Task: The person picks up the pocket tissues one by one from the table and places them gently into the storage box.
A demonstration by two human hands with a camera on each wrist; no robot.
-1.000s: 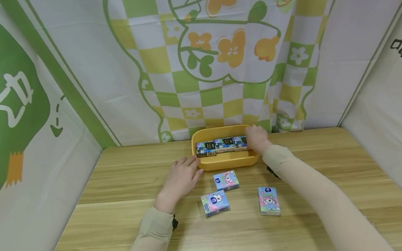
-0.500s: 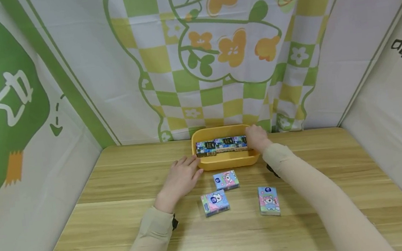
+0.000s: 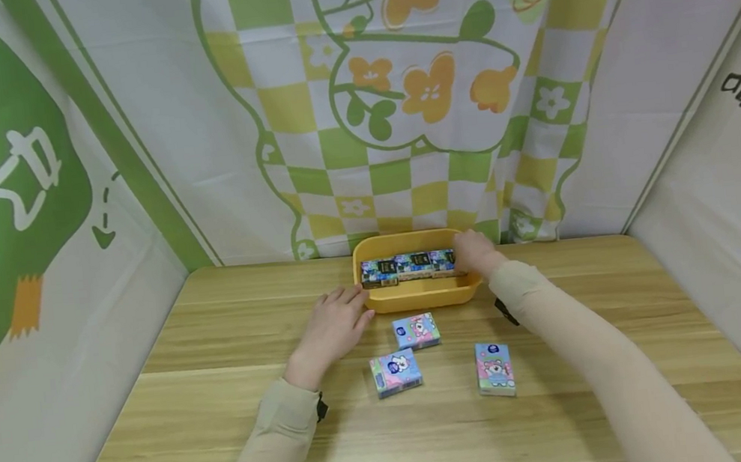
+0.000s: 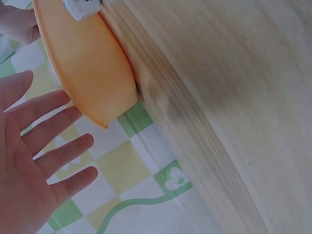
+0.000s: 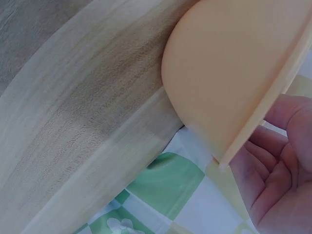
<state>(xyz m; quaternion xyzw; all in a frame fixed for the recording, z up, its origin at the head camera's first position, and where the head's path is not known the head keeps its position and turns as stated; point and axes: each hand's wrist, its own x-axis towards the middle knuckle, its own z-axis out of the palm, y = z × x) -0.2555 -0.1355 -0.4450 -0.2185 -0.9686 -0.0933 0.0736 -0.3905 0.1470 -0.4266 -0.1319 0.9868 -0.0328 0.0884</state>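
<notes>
In the head view, a yellow tray (image 3: 421, 301) stands at the far edge of the bench (image 3: 178, 402), before a checked cloth (image 3: 405, 174). Three dark boxes (image 3: 413, 267) lie inside it in a row. The left hand (image 3: 332, 330) is at the tray's left end; the right hand (image 3: 474, 252) is at the right end, next to the last box. On the bench, a blue-and-pink pack (image 3: 416, 330) lies just in front of the tray, a second pack (image 3: 395, 372) just beside it on the person's side, and a third pack (image 3: 495, 369) apart to the right.

In the left wrist view, the left grip is wide: fingers spread and nearly straight, two fingertips at the tray's rim. Part of a pack shows beside the tray.

In the right wrist view, the right fingers bend at the rim, partly hidden behind it; what that grip holds, if anything, I cannot tell.
</notes>
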